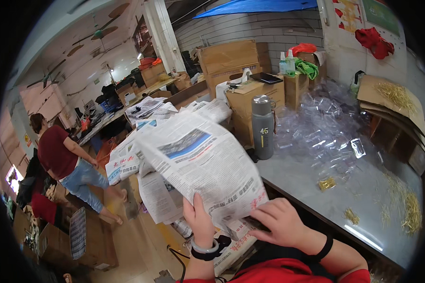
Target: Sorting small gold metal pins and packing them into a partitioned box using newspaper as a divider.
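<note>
A printed newspaper sheet (pixel 198 162) is held up in front of me, its far end bent back over a pile of more newspapers (pixel 158 195). My left hand (pixel 199 221) grips its near edge, thumb on the printed side and the other fingers mostly hidden. At the near right corner my right hand (pixel 281 221) is closed on the paper, fingertips over the edge and thumb lower down. A grey band and a black strap circle my left wrist; a black band is on the right. More folded newspaper (pixel 236 243) lies below the sheet.
To the right, a grey metal table (pixel 307 184) bears a grey flask (pixel 262 127), a heap of clear plastic packaging (pixel 323 122) and gold shredded strands (pixel 412 212). Cardboard boxes (pixel 255 101) stand behind. At left, a person (pixel 63 151) in a dark red shirt is near open cartons (pixel 97 245).
</note>
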Action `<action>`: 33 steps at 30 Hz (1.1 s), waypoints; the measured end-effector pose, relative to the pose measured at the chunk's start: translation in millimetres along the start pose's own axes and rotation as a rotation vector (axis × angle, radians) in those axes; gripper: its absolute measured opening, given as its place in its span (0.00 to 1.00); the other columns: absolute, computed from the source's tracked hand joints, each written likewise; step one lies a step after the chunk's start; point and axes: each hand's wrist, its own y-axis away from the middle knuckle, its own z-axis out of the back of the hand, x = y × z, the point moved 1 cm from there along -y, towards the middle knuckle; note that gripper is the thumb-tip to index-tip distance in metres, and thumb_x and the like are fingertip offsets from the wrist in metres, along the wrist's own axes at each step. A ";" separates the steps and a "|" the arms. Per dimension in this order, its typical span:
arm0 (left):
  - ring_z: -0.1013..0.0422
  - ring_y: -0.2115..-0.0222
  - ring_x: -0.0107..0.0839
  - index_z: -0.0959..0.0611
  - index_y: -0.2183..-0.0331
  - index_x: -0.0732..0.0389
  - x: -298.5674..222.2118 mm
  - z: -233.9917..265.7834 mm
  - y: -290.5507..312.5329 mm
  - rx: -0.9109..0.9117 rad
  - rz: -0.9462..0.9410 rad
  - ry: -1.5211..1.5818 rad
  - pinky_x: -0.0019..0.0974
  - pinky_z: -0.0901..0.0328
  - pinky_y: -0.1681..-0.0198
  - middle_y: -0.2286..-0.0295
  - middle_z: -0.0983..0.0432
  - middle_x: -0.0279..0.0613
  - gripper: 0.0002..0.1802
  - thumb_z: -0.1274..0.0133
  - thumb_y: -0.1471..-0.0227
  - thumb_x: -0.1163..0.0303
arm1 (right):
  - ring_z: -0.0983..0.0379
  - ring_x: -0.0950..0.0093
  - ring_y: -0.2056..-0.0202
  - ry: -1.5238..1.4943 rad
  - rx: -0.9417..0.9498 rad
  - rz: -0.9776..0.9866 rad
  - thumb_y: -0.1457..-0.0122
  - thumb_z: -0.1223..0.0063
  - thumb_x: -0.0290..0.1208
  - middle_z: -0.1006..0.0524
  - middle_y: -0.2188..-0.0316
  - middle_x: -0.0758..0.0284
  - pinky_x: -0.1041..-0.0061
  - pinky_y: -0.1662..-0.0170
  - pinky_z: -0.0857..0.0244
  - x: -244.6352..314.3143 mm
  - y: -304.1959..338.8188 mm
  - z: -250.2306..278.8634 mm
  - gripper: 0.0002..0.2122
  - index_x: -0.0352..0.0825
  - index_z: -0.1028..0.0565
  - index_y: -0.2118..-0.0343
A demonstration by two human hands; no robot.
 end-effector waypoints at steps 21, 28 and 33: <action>0.41 0.42 0.60 0.41 0.37 0.67 35.1 -242.2 105.3 1.267 -1.088 -0.736 0.49 0.45 0.39 0.41 0.42 0.66 0.42 0.60 0.57 0.88 | 0.26 0.80 0.74 -0.108 -0.812 -0.490 0.51 0.44 0.26 0.21 0.76 0.65 0.77 0.70 0.32 19.4 1.2 303.7 0.11 0.24 0.22 0.66; 0.37 0.44 0.58 0.33 0.39 0.61 62.0 -320.2 168.8 1.523 -1.186 -0.467 0.52 0.40 0.42 0.42 0.39 0.59 0.38 0.56 0.55 0.85 | 0.23 0.79 0.59 0.118 -1.126 -0.829 0.41 0.43 0.31 0.20 0.59 0.68 0.76 0.53 0.31 107.8 213.4 413.6 0.15 0.34 0.24 0.52; 0.32 0.49 0.55 0.29 0.42 0.59 78.3 -363.1 243.6 1.713 -1.269 -0.184 0.50 0.37 0.46 0.47 0.32 0.57 0.35 0.55 0.55 0.85 | 0.27 0.75 0.52 0.017 -1.407 -0.653 0.41 0.41 0.38 0.24 0.53 0.69 0.72 0.46 0.35 208.2 283.0 394.8 0.20 0.34 0.28 0.49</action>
